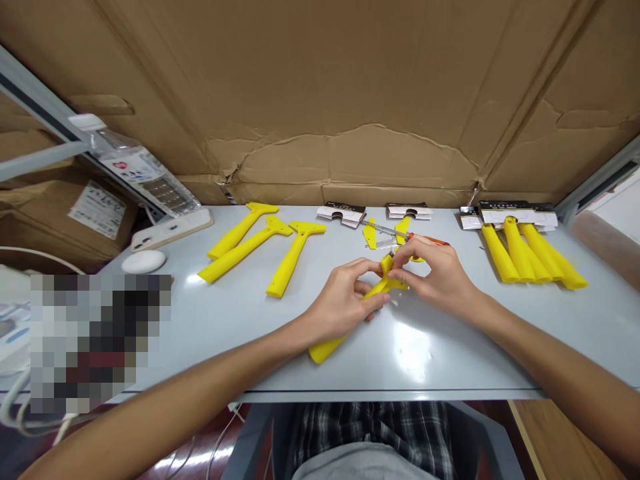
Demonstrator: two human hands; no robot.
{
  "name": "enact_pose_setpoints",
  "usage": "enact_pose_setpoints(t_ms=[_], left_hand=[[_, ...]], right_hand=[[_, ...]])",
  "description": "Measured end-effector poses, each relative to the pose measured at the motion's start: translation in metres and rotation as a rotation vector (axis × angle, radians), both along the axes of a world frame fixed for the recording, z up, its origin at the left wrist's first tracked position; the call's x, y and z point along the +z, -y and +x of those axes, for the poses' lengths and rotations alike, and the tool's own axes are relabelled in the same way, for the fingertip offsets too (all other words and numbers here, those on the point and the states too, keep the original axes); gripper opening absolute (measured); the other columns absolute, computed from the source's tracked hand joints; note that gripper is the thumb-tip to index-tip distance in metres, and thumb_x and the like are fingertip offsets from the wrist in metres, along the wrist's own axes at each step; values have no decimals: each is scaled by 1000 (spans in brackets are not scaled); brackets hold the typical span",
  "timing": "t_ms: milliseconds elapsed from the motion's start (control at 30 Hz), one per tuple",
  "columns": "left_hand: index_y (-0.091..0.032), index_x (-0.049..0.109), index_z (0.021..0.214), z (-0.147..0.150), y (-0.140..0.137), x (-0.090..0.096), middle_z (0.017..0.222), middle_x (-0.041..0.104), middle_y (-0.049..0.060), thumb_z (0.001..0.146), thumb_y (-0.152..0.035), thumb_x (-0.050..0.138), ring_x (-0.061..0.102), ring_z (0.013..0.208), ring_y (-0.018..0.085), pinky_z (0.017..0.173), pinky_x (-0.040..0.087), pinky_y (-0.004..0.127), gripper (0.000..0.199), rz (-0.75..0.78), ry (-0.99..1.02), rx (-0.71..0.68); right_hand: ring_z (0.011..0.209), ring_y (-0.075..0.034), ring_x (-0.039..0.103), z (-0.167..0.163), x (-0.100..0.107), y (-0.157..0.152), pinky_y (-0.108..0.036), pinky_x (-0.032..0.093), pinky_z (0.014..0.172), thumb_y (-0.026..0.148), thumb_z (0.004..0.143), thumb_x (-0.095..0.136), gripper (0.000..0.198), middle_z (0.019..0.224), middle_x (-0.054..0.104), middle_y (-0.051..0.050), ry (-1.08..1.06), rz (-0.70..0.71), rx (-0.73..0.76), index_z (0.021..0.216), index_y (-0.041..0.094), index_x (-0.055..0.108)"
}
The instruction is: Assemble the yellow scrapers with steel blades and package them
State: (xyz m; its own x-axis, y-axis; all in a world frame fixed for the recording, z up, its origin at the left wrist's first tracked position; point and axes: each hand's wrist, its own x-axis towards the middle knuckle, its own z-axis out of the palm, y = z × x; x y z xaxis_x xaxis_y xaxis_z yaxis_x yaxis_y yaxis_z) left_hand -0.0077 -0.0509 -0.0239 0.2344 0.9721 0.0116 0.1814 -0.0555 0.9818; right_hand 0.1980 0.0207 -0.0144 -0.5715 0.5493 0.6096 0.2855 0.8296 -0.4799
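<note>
My left hand [345, 300] is closed around the neck of a yellow scraper handle [327, 349], which lies slantwise with its wide end toward the table's front edge. At the scraper's T-shaped head, my right hand [430, 273] has its thumb and fingers pinched together. Whether a small part sits between those fingertips I cannot make out. Just behind the right hand lies a screwdriver [429, 239] with an orange-red handle and a long metal shaft. Near its shaft are a small yellow plate [369, 235] and tiny loose parts.
Three yellow scraper handles [285, 267] lie to the left. Several carded ones [535, 257] are at the right, and black-and-white header cards [341, 213] lie at the back. A plastic bottle [145, 170], power strip [173, 230] and white oval object [143, 261] stand left. Cardboard [350, 80] walls the back.
</note>
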Motion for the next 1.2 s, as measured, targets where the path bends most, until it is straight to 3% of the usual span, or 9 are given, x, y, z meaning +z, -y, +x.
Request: enact_pose_setpoints(t_ms=[200, 333, 400, 467, 533, 600, 733, 933, 1200], left_hand=[[-18, 65, 109, 1, 0, 1, 86, 67, 2, 82, -38, 82, 67, 60, 14, 54, 57, 28, 38, -51, 36, -2], [-18, 60, 112, -2, -5, 0, 67, 64, -2, 80, -41, 86, 63, 53, 14, 53, 54, 28, 47, -194, 100, -53], [-17, 58, 113, -4, -10, -1, 76, 68, 1, 79, -43, 86, 64, 53, 14, 51, 53, 27, 52, -218, 153, -45], [-16, 59, 113, -8, -16, -3, 100, 72, 9, 78, -44, 87, 67, 57, 13, 50, 54, 27, 52, -180, 201, 31], [-15, 61, 111, -11, -22, -5, 124, 67, 15, 77, -42, 87, 70, 61, 12, 51, 55, 27, 50, -134, 237, 132], [-13, 62, 109, -13, -26, -6, 134, 62, 17, 77, -39, 87, 71, 65, 12, 52, 57, 27, 49, -113, 257, 210], [-13, 62, 109, -14, -30, -7, 136, 60, 17, 76, -38, 88, 72, 68, 13, 55, 60, 29, 49, -98, 263, 256], [-14, 59, 109, -14, -29, -4, 135, 60, 16, 77, -41, 87, 72, 67, 12, 56, 61, 29, 50, -86, 244, 254], [-14, 60, 110, -17, -31, -4, 135, 58, 15, 81, -37, 84, 71, 68, 12, 54, 58, 28, 45, -72, 228, 341]], right_hand=[[86, -17, 62, 0, -2, -1, -32, 50, 78, 27, 92, 74, 10, 88, 72, -2, 8, -16, -13, 88, 22, 66], [81, -15, 60, 4, 0, -9, -30, 47, 75, 36, 92, 74, 19, 85, 70, -3, 19, -38, -49, 86, 20, 66], [77, -15, 59, 12, 3, -21, -30, 45, 73, 42, 96, 68, 24, 85, 70, -4, 40, -72, -125, 86, 19, 66], [77, -16, 58, 24, 4, -37, -31, 44, 75, 43, 100, 60, 29, 85, 70, -6, 93, -61, -220, 84, 19, 67], [84, -18, 59, 37, 3, -54, -33, 42, 80, 44, 98, 61, 31, 89, 70, -7, 205, 1, -296, 84, 18, 68], [90, -22, 59, 49, -3, -69, -34, 41, 82, 47, 96, 63, 32, 93, 69, -10, 332, 14, -363, 86, 18, 71], [93, -24, 58, 60, -18, -86, -35, 42, 82, 48, 95, 62, 34, 98, 69, -12, 481, 2, -394, 98, 17, 76], [91, -22, 60, 56, -28, -88, -33, 42, 81, 40, 95, 60, 30, 98, 69, -11, 548, -42, -355, 106, 17, 76], [87, -19, 63, 74, 6, -88, -32, 46, 80, 38, 96, 60, 30, 106, 72, -8, 269, -64, -382, 112, 18, 76]])
